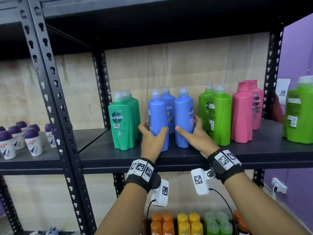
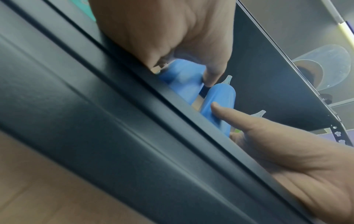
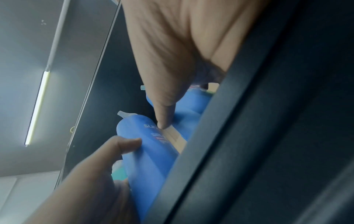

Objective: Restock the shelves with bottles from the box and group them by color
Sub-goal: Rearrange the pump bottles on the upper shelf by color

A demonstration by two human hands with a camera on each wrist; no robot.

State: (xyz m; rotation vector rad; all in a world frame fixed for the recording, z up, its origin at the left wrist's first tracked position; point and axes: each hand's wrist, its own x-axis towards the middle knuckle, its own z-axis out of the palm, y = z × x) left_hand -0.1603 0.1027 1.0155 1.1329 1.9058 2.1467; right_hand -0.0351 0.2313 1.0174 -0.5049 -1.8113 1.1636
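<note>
Head view: left hand (image 1: 152, 133) and right hand (image 1: 194, 134) each grip a blue bottle (image 1: 158, 116), bunching blues together on the shelf (image 1: 101, 155).

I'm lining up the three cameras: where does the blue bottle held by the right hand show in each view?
Head: blue bottle, centre, on the shelf.
Left wrist: blue bottle, centre, behind the right thumb.
Right wrist: blue bottle, centre, largely hidden by the hand.
Shared landmark: the shelf's front edge.
</note>
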